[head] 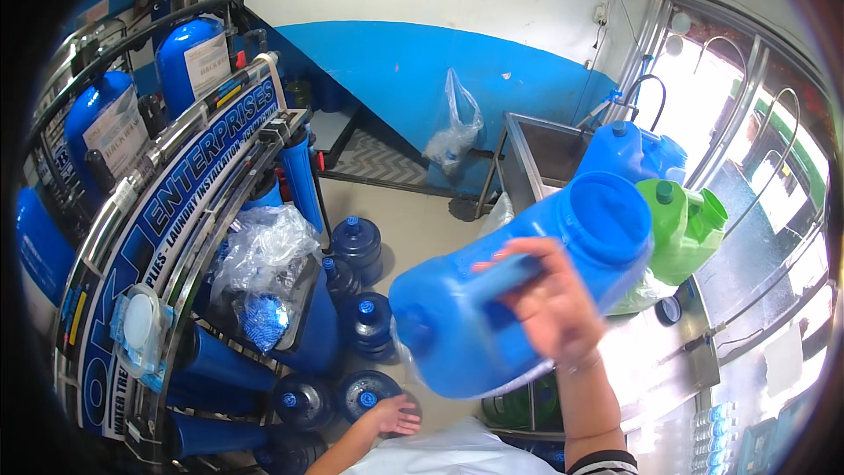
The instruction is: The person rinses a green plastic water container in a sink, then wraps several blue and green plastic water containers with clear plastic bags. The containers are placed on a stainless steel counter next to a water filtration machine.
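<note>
My right hand [550, 303] is wrapped around the handle of a blue plastic water jug [455, 316], which it holds up off the floor. The jug is tilted, its wide round mouth [606, 214] facing up and to the right and its small spout end low on the left. Low in the middle, my left hand [397, 414] is empty with its fingers apart. From this angle it overlaps the top of a round water bottle [362, 390] with a blue cap; whether it touches the bottle I cannot tell.
More round bottles [366, 316] stand on the floor beside a water-treatment rack [198, 165] bearing writing. Clear plastic bags [267, 251] lie on a dark bin. At right, a blue jug [610, 148] and a green jug [666, 231] stand by a steel sink [521, 145] and counter [686, 356].
</note>
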A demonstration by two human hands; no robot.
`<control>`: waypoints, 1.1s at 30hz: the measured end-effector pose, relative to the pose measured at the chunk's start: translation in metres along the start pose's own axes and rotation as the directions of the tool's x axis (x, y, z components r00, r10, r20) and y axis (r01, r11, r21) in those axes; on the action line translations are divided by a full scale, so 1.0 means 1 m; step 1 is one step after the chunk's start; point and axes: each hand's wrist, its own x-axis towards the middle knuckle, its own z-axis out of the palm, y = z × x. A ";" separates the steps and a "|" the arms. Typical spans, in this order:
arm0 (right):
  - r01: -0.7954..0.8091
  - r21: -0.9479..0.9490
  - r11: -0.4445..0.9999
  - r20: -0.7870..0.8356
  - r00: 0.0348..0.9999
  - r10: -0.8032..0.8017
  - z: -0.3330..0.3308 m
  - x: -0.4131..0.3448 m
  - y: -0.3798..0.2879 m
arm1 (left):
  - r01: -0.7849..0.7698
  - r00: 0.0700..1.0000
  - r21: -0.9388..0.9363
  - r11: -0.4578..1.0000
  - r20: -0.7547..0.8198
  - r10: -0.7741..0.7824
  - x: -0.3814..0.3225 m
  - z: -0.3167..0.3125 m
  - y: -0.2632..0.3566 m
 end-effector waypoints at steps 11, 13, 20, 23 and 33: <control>-0.209 -0.186 0.960 -0.457 0.884 0.104 -0.254 -0.044 0.152 | -0.869 0.275 -0.457 0.189 -0.128 0.953 -0.053 0.017 0.184; -0.031 -0.261 0.965 -0.472 0.876 -0.099 -0.320 0.035 0.168 | -0.981 0.061 -0.195 0.009 -0.261 0.963 -0.055 0.040 0.255; 0.226 0.209 0.952 -0.333 0.931 -0.148 -0.523 0.297 0.134 | -0.952 0.295 0.098 0.289 0.051 0.954 -0.124 0.242 0.605; 0.339 0.228 0.913 -0.480 0.855 -0.198 -0.565 0.311 0.128 | -0.880 0.304 0.420 0.221 0.143 0.942 -0.116 0.344 0.684; 0.816 0.296 0.497 -0.865 0.449 -0.223 -0.693 0.417 0.120 | -0.480 0.276 0.829 -0.287 0.454 0.847 -0.085 0.592 0.808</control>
